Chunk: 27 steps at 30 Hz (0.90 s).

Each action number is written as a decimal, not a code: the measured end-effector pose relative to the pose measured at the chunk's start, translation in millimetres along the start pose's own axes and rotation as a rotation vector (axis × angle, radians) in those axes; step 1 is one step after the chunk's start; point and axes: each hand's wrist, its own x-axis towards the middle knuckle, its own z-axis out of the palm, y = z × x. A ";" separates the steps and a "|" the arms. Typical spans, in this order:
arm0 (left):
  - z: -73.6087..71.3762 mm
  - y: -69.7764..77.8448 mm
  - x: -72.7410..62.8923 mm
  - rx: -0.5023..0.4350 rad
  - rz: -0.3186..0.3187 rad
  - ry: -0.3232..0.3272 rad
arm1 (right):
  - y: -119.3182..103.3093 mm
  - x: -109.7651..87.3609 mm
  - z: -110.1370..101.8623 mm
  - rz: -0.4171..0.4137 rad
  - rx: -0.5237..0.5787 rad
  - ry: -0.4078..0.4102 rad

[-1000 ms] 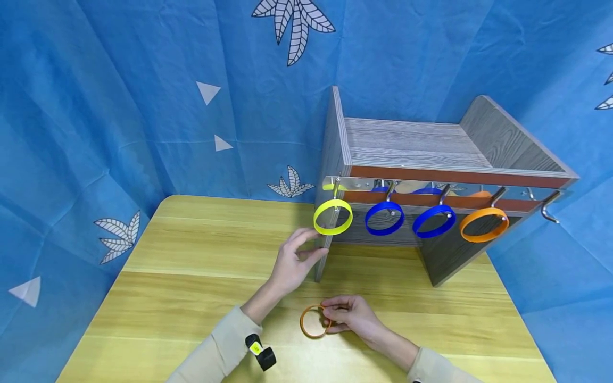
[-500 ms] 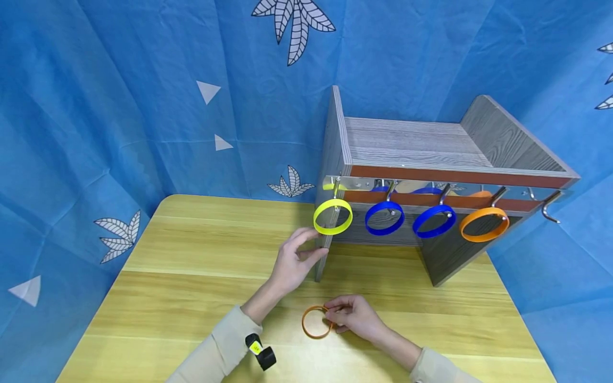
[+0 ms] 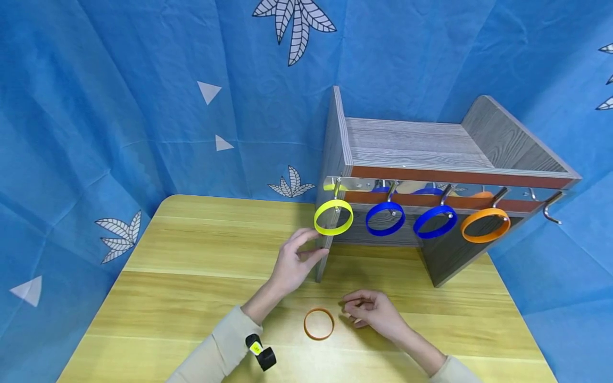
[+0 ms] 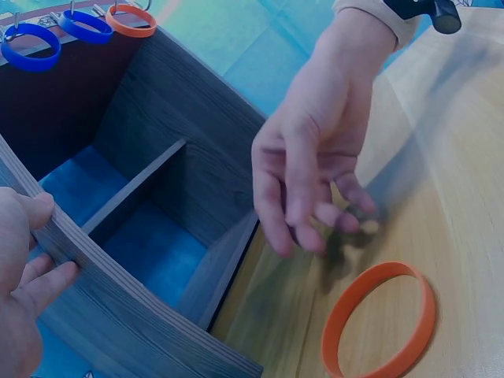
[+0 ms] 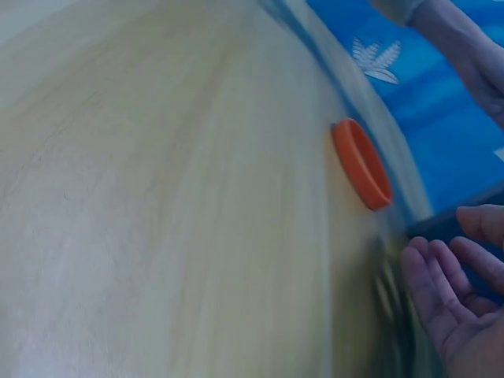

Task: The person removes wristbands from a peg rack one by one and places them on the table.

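Note:
In the head view my left hand (image 3: pixel 293 261) is at the front edge of the grey wooden shelf's left side panel (image 3: pixel 322 266). The left wrist view shows its fingers and thumb on both faces of that panel (image 4: pixel 126 279), pinching it. An orange wristband (image 3: pixel 319 324) lies flat on the table. My right hand (image 3: pixel 371 313) is just right of the band, apart from it, with loosely bent fingers and nothing in them. Above my left hand a yellow wristband (image 3: pixel 333 217) hangs on the leftmost hook. Two blue wristbands (image 3: pixel 385 218) and another orange wristband (image 3: pixel 486 225) hang further right.
The shelf (image 3: pixel 416 141) stands at the back right of the wooden table (image 3: pixel 191 255). A metal hook rail (image 3: pixel 364 184) runs along its front, and the rightmost hook (image 3: pixel 551 208) sticks out bare. A blue patterned cloth (image 3: pixel 158 96) hangs behind the table and at its sides.
My right hand has let go of the orange wristband and drawn away to the right. The band now lies on the table, slightly further right. My left hand has stayed on the panel.

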 end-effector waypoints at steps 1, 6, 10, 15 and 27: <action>-0.1 0.2 -0.1 0.000 0.000 0.001 | -0.7 -2.1 -3.4 -0.012 -0.003 0.013; -0.6 -0.2 -0.2 0.004 -0.004 -0.002 | -6.3 -14.5 -18.6 -0.077 0.000 0.087; -0.9 -0.4 0.1 0.002 -0.002 -0.001 | -13.1 -24.8 -28.1 -0.099 0.018 0.143; -0.6 -0.3 0.9 -0.003 -0.004 0.003 | -19.3 -34.4 -37.2 -0.153 0.015 0.203; 0.9 -0.9 0.8 -0.004 0.010 0.012 | -28.3 -48.9 -67.6 -0.427 0.088 0.298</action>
